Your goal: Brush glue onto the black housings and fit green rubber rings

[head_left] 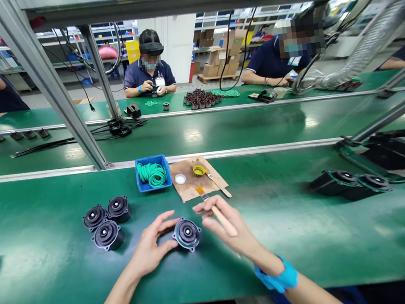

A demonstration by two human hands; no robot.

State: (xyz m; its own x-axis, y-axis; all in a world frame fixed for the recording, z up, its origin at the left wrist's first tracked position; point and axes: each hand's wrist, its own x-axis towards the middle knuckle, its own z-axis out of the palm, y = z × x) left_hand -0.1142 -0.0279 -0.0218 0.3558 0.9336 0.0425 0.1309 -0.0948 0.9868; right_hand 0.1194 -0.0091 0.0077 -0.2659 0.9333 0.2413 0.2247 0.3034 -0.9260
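The round black flanged housing [187, 233] sits at near centre on the green bench [57, 285], its left side clasped lightly between the left hand's [150, 250] thumb and fingers. It looks rigid and fairly heavy for its size, perhaps slick at the rim; the outer wall below the lugs seems the best hold. Its ringed face points up, axis roughly upright. Just right, the right hand [236, 218] grips 1 wooden-handled brush [224, 221], long axis slanting from near right to bristles at far left. Left stand 3 similar housings [105, 234]; beyond, a blue bin [154, 188] holds green rings [154, 174].
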